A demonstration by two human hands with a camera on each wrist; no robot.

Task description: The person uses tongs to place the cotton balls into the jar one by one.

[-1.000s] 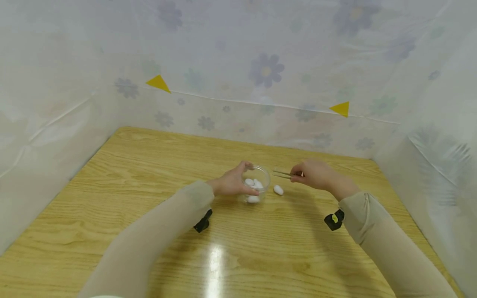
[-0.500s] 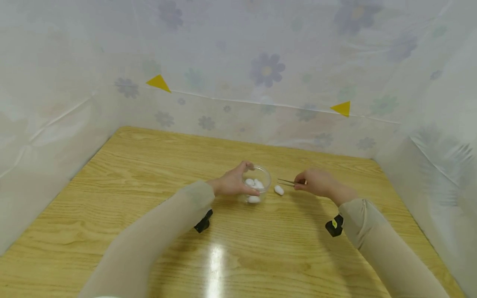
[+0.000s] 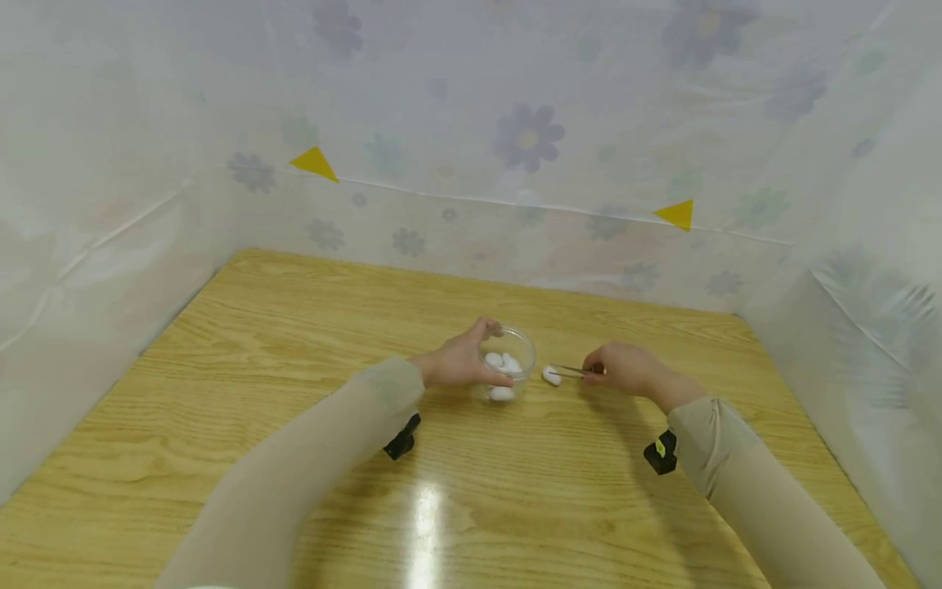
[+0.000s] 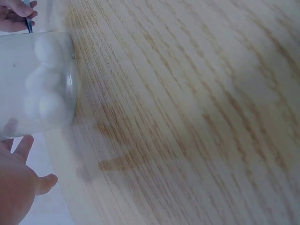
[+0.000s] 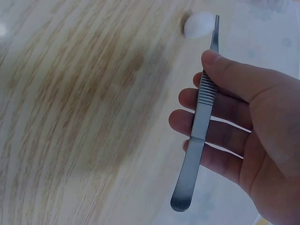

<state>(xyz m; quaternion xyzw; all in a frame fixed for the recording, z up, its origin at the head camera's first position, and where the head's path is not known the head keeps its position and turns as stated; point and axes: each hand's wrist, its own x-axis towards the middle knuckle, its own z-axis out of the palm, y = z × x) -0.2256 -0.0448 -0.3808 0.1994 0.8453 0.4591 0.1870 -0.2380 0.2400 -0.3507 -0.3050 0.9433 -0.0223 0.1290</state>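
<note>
My left hand [image 3: 459, 358] grips a clear round jar [image 3: 521, 343] from its left side, thumb and fingers around the wall. Several white cotton balls [image 4: 49, 79] lie at the bottom of the jar. In my right hand [image 3: 629, 370] I pinch metal tweezers [image 5: 201, 115] between thumb and fingers. The tweezers' tips point left and overlap a single cotton ball [image 3: 551, 376] on the table, just right of the jar. In the right wrist view this cotton ball [image 5: 198, 25] sits right beside the tips.
The wood-grain table [image 3: 471, 491] is enclosed by pale flower-print sheeting [image 3: 441, 98] at the back and sides. Two yellow triangles [image 3: 673, 214] are stuck to the back sheet. A black wrist camera [image 3: 660, 452] hangs under the right sleeve.
My right hand has come down and toward me, bringing the tweezers' tips from above the loose cotton ball onto it. My left hand and the jar stay in place.
</note>
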